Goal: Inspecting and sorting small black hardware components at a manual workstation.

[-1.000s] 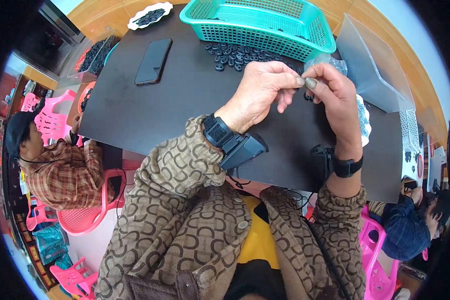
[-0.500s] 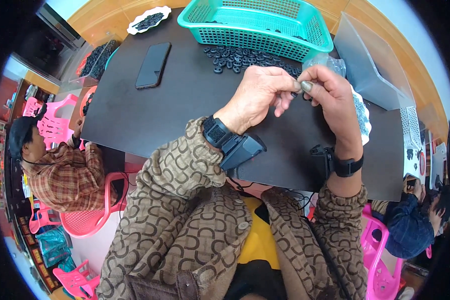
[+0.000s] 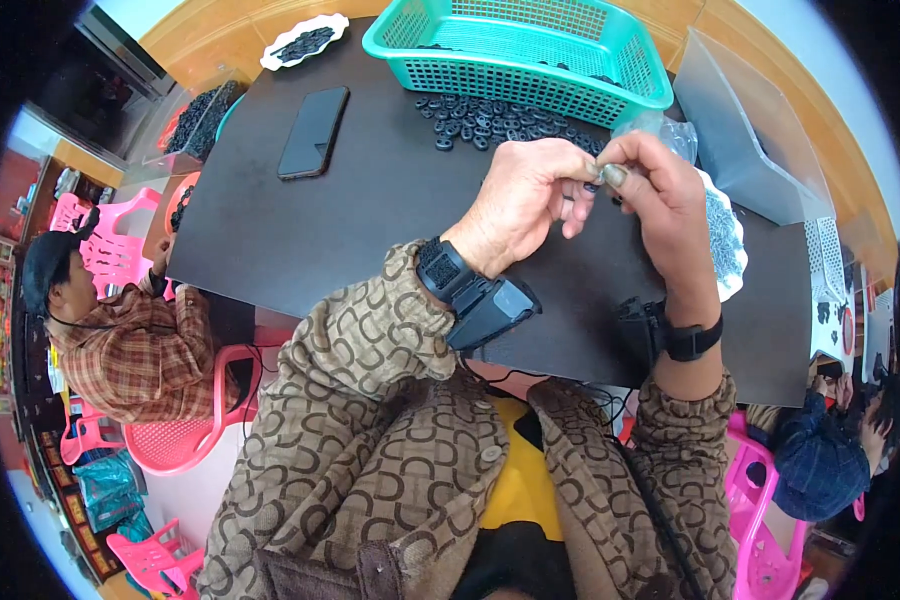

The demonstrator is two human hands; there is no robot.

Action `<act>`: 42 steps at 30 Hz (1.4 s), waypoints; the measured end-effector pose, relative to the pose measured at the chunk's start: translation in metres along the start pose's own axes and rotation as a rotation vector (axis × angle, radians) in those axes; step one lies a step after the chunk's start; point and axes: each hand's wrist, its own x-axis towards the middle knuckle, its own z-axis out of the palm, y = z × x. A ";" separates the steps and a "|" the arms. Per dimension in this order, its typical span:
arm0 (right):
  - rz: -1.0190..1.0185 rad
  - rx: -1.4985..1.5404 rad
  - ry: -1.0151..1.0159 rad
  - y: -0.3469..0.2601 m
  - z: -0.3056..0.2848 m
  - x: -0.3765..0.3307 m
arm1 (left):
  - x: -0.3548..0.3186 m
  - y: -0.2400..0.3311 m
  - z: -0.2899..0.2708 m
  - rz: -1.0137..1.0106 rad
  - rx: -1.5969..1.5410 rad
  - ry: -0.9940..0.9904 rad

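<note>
Largest is the dark table (image 3: 270, 225), reaching from about 9 round past 12 to 3 o'clock, taken from the middle of the view; a co-worker in a plaid shirt (image 3: 120, 350) sits at 9 o'clock, and another in dark blue (image 3: 820, 455) near 4; the turquoise basket (image 3: 530, 85) stands at the far edge, between 12 and 1; a clear bin (image 3: 745, 140) stands just beside it at 2; a white scalloped dish (image 3: 728, 290) of small pale blue-grey bits lies between 2 and 3, partly behind the right hand (image 3: 667, 205); that hand, at 2 o'clock, has thumb and forefinger pinched together, anything between them too small to tell; the left hand (image 3: 520, 205), at 1 o'clock, meets it at the fingertips, its thumb and fingers clamped on a small black piece; a white plate (image 3: 333, 25) of black pieces sits at 11, with a dark phone (image 3: 315, 130) lying nearer on the same side; black oval pieces (image 3: 470, 118) lie heaped at 12, before the basket; smallest is the small black piece (image 3: 591, 187) itself, between 1 and 2, raised above the tabletop.
</note>
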 end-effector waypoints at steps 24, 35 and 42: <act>0.124 0.024 -0.089 0.018 -0.025 0.003 | 0.003 -0.007 0.017 0.004 0.153 -0.009; 0.298 -0.523 0.168 0.070 -0.111 -0.008 | 0.018 -0.013 -0.007 -0.074 0.051 0.080; 0.293 -0.469 0.046 0.074 -0.090 -0.015 | 0.031 -0.015 -0.025 -0.039 0.026 0.074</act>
